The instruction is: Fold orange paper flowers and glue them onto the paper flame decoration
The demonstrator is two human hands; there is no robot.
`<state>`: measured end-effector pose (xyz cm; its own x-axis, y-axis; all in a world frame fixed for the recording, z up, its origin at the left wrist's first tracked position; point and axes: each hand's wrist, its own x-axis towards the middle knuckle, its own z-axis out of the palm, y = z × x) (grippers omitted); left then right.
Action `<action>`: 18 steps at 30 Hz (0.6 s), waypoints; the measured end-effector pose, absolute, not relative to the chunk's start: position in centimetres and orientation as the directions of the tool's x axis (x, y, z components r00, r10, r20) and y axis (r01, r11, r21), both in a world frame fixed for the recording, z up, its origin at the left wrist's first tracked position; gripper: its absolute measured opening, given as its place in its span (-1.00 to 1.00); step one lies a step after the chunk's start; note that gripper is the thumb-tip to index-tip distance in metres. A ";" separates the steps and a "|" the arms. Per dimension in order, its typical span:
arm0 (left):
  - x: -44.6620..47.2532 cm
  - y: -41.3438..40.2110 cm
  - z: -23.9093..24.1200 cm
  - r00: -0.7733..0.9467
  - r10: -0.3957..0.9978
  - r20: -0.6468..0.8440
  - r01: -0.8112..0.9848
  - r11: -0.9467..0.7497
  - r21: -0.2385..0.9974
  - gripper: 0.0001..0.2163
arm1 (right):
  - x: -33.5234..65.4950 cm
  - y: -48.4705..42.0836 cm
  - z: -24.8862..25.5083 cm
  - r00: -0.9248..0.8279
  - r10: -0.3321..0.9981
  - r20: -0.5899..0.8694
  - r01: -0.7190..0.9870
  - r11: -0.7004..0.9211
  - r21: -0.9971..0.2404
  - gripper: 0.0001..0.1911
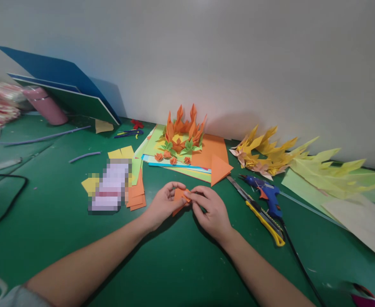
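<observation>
Between both hands, just above the green table, is a small folded piece of orange paper (179, 200). My left hand (163, 204) is closed on its left side, with the thumb along the front. My right hand (209, 209) pinches its upper right edge with thumb and fingertips; the fingers partly cover the folds. Beyond the hands stands an orange paper crown (192, 132) with pointed petals and green leaves. Several small orange paper roses (173, 160) lie before it. Right of these is a folded orange paper triangle (220, 169).
To the right lie a yellow utility knife (266, 224), a blue glue gun (267, 192) with its cord, and a yellow paper crown (267, 153). Orange paper squares (138, 197) sit left beside a blurred-out object (111, 185). A pink bottle (48, 106) leans near blue boards (56, 70).
</observation>
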<state>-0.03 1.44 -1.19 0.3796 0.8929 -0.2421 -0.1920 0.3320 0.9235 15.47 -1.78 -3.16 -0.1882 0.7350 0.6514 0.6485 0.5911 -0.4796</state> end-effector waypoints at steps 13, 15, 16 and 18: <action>-0.3 1.7 -1.3 0.362 0.888 -0.285 -0.279 0.395 0.875 -0.66 | 15.6 -1.7 -3.6 -0.250 0.725 0.641 0.681 0.602 -0.416 -0.52; -0.3 1.6 -1.4 0.356 0.893 -0.275 -0.282 0.383 0.879 -0.66 | 15.6 -1.7 -3.6 -0.248 0.728 0.639 0.684 0.599 -0.416 -0.51; -0.3 1.6 -1.4 0.355 0.895 -0.269 -0.281 0.376 0.883 -0.66 | 15.6 -1.7 -3.6 -0.244 0.729 0.639 0.683 0.597 -0.420 -0.51; -0.2 1.4 -1.4 0.356 0.898 -0.259 -0.278 0.366 0.888 -0.62 | 15.6 -1.7 -3.5 -0.230 0.730 0.643 0.666 0.600 -0.443 -0.53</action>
<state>-0.25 1.44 -1.38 0.3559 0.8979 -0.2588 -0.2779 0.3662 0.8881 15.64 -1.70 -3.47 -0.2299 0.7303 0.6433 0.6657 0.6002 -0.4434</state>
